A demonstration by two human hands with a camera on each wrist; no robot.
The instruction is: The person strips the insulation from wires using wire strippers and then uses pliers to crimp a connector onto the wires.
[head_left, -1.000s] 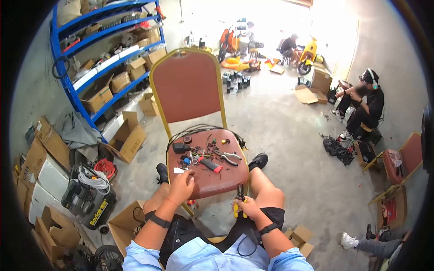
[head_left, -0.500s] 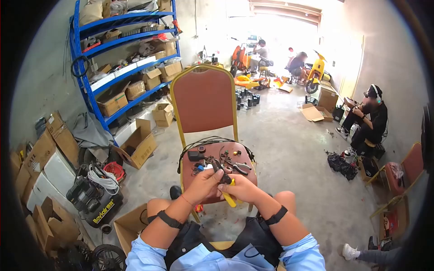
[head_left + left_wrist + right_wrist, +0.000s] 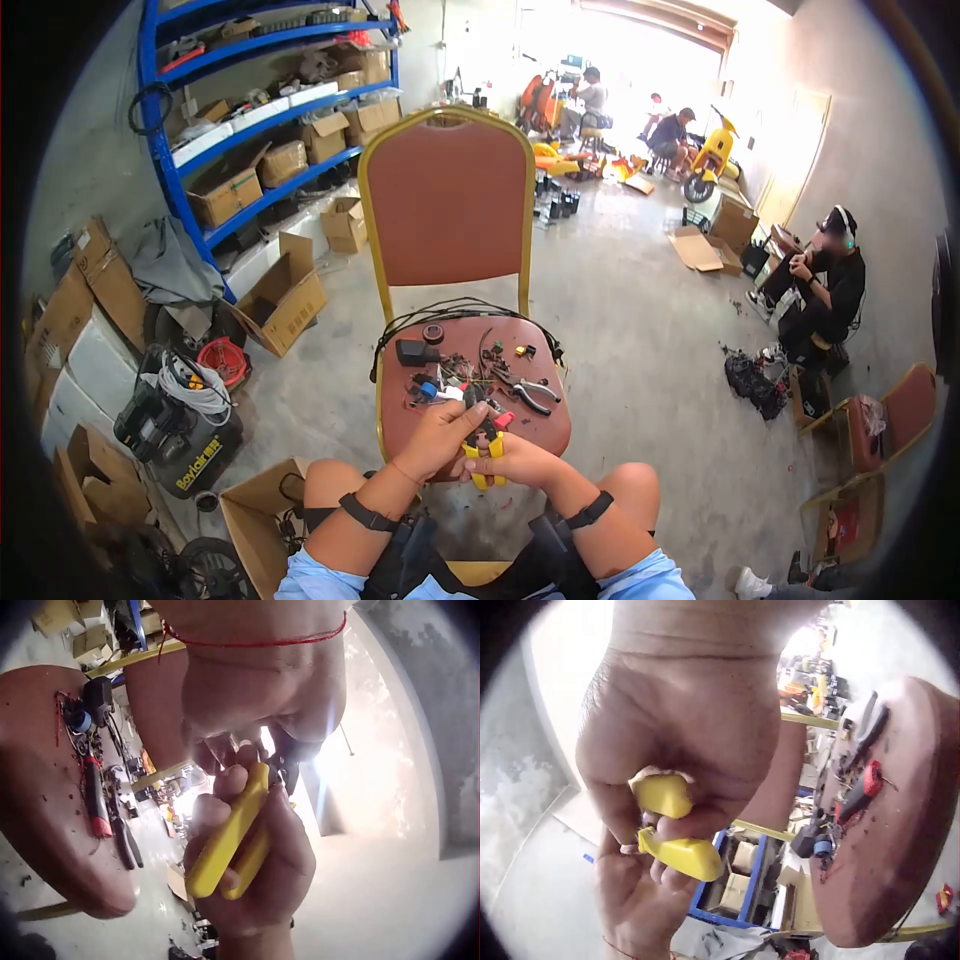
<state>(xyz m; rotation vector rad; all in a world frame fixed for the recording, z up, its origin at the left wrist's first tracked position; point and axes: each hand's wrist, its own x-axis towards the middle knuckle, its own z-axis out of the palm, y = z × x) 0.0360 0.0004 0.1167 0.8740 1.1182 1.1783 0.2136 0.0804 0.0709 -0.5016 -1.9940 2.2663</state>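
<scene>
Yellow-handled pliers (image 3: 484, 474) are held in both hands over the front edge of the chair seat (image 3: 400, 430). The right hand (image 3: 525, 462) grips the yellow handles (image 3: 229, 844), which stand somewhat apart in the left wrist view. The left hand (image 3: 437, 438) has its thumb and fingers curled at the dark head of the pliers; whether it also holds something small is hidden. Just beyond the hands lie a red-and-black tool (image 3: 861, 793), pliers with dark handles (image 3: 535, 396), a blue part (image 3: 428, 389) and a black box (image 3: 415, 353).
Black cable (image 3: 460, 306) runs along the seat's back, near a tape roll (image 3: 432, 333) and scattered small scraps. An open carton (image 3: 255, 520) stands left of the legs, a compressor (image 3: 185, 440) farther left. At right sits a person (image 3: 835, 290).
The left hand has left the white piece on the seat and moved right to the pliers' head. The right hand has brought the pliers up and left from the seat's front right.
</scene>
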